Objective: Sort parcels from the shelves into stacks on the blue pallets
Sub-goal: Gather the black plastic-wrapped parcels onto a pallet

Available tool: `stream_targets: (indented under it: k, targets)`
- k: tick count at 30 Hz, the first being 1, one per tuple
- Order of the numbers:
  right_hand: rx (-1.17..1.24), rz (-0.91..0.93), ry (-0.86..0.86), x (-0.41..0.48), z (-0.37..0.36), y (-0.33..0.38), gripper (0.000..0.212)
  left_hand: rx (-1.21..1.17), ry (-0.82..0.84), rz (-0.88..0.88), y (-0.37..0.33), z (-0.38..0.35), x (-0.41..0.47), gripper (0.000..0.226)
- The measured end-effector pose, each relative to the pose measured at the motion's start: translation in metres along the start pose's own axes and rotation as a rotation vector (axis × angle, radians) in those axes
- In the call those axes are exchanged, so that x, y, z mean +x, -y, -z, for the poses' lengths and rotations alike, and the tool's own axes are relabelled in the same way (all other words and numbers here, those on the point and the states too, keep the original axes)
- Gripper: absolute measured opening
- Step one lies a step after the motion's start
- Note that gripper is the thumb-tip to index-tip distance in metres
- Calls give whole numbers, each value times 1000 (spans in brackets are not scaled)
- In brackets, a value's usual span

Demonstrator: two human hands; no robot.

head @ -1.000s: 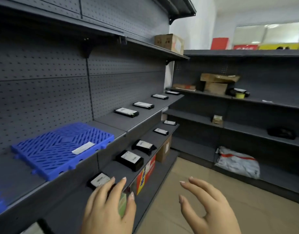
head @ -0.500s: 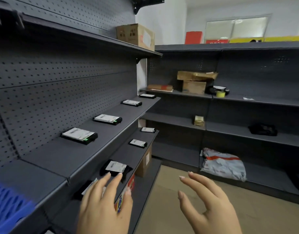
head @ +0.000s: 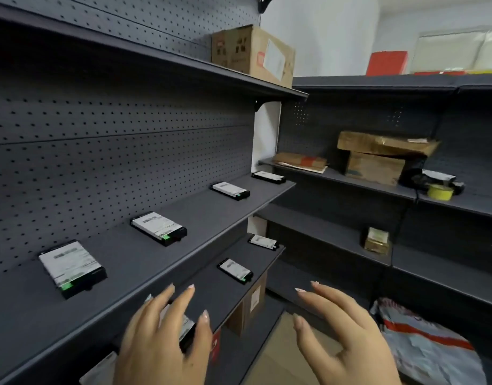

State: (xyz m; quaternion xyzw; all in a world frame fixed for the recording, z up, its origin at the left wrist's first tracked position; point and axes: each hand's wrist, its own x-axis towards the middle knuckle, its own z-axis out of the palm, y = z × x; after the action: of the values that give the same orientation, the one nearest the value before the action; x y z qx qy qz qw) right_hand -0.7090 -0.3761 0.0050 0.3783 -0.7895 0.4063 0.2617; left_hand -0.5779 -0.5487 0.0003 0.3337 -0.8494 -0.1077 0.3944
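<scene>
Along the dark shelving on your left, four flat black parcels with white labels lie spaced apart on the middle shelf (head: 183, 223): the nearest parcel (head: 72, 268), a second one (head: 158, 228), a third (head: 230, 190) and the farthest (head: 268, 177). On the shelf below (head: 211, 295), two more small parcels (head: 235, 270) (head: 262, 242) lie apart. Your left hand (head: 161, 345) hangs over that lower shelf with fingers spread and empty, above what looks like another labelled parcel (head: 187, 333), partly hidden. Your right hand (head: 342, 337) is held out beside it, fingers spread, holding nothing. A brown carton (head: 253, 54) stands on the top shelf. On the right-hand shelves rest stacked cardboard boxes (head: 378, 159), a yellow tape roll (head: 439, 192) and, low down, a grey poly mailer (head: 430, 348).
</scene>
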Motion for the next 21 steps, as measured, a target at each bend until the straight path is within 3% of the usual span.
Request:
stream_targets:
  k: [13, 21]
  targets:
    - [82, -37, -4, 171, -111, -156, 30, -32, -42, 64, -44, -174, 170, 54]
    - [165, -45, 68, 244, -161, -229, 30, 21, -40, 164, -65, -236, 234, 58]
